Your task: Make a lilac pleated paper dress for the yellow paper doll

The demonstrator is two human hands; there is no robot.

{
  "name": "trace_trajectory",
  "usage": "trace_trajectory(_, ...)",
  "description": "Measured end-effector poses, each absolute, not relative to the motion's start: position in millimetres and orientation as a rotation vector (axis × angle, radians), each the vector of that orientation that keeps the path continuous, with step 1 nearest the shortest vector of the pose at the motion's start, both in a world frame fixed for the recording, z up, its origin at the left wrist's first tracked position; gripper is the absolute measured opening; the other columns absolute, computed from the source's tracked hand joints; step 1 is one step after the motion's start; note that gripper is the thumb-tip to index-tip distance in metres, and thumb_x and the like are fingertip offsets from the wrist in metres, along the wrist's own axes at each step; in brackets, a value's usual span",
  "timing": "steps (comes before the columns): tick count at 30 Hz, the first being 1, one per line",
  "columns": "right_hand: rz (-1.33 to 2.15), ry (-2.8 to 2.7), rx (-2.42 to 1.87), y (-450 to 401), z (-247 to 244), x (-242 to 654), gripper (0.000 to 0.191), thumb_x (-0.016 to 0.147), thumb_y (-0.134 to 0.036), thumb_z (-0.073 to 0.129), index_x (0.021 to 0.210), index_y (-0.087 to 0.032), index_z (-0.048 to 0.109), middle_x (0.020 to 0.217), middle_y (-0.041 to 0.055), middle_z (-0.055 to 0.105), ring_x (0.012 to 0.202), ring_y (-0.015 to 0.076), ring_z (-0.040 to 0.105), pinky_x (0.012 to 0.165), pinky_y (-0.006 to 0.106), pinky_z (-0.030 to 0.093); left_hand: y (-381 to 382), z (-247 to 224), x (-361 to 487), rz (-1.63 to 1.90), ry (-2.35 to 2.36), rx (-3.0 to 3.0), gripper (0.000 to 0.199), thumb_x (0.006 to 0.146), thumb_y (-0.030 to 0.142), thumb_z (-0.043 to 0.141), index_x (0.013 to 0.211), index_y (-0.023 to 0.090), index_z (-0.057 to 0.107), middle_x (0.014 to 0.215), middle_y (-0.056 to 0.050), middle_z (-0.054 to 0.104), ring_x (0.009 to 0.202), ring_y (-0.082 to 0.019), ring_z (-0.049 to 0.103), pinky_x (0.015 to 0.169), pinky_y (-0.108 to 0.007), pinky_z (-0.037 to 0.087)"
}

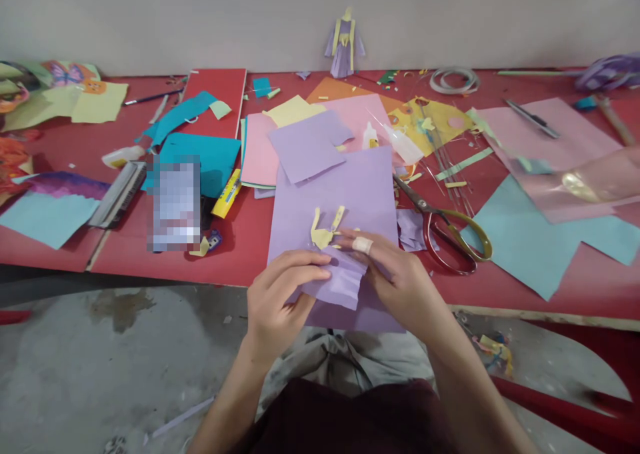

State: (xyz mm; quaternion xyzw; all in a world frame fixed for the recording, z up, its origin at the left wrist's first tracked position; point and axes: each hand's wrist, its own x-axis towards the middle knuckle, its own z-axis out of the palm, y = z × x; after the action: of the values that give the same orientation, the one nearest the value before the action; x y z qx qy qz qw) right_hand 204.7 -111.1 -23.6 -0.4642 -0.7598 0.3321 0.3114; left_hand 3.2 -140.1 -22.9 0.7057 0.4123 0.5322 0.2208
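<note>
Between my hands is a small pleated purple paper piece with yellow paper strips at its top end. My left hand pinches its left side, fingers on top and thumb beneath. At the upper right edge, the fingers of my right hand close on the same piece; a bandage wraps one finger. Under both hands a large purple sheet overhangs the table's front edge. A smaller purple sheet rests on its far end. Scissors with red and olive handles lie right of my right hand.
A paper doll in purple and yellow stands against the wall. Left are a phone, a yellow box and a glue bottle. Wires and blue paper lie right. Another person's blurred arm reaches in from the right.
</note>
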Motion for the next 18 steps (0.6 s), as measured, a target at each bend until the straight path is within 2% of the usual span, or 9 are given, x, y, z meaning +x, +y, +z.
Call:
trace_trajectory(3, 0.800, -1.910, -1.239, -109, -24, 203, 0.039, 0.098, -0.007, 0.043, 0.126, -0.021, 0.067, 0.140, 0.0093, 0.064, 0.134, 0.0204, 0.057, 0.113, 0.039, 0.046, -136, -23, 3, 1.443, 1.155, 1.979, 0.028, 0.087, -0.007, 0.058, 0.101, 0.015, 0.069, 0.109, -0.008, 0.072, 0.105, -0.016, 0.069, 0.093, -0.031, 0.058)
trace_trajectory(8, 0.797, -1.641, -1.315, -127, -26, 202, 0.027, 0.101, -0.018, 0.049, 0.120, -0.026, 0.067, 0.123, 0.0047, 0.071, 0.117, 0.0167, 0.066, 0.101, 0.031, 0.053, -132, -27, 4, 1.376, 1.141, 2.058, 0.030, 0.087, -0.004, 0.062, 0.109, 0.017, 0.066, 0.116, -0.010, 0.069, 0.114, -0.019, 0.065, 0.099, -0.036, 0.056)
trace_trajectory(12, 0.906, -1.556, -1.364, -137, -26, 204, 0.022, 0.099, -0.028, 0.057, 0.119, -0.029, 0.068, 0.116, 0.0016, 0.074, 0.107, 0.0147, 0.070, 0.091, 0.024, 0.057, -135, -28, 4, 1.297, 1.003, 2.161, 0.030, 0.088, 0.012, 0.072, 0.117, 0.017, 0.063, 0.123, -0.012, 0.066, 0.119, -0.024, 0.061, 0.101, -0.044, 0.056)
trace_trajectory(15, 1.026, -1.466, -1.337, -139, -27, 205, 0.021, 0.098, -0.028, 0.060, 0.116, -0.030, 0.069, 0.112, 0.0001, 0.075, 0.104, 0.0139, 0.071, 0.091, 0.023, 0.058, -138, -28, 4, 1.257, 0.910, 2.211, 0.033, 0.089, 0.022, 0.073, 0.119, 0.016, 0.061, 0.123, -0.014, 0.065, 0.121, -0.026, 0.061, 0.103, -0.047, 0.055)
trace_trajectory(18, 1.099, -1.388, -1.295, -138, -30, 205, 0.022, 0.094, -0.022, 0.065, 0.113, -0.031, 0.070, 0.112, -0.0007, 0.074, 0.103, 0.0138, 0.071, 0.089, 0.023, 0.059, -141, -30, 3, 1.255, 0.900, 2.168, 0.025, 0.092, 0.011, 0.066, 0.117, 0.014, 0.062, 0.120, -0.013, 0.066, 0.118, -0.023, 0.062, 0.102, -0.042, 0.055)
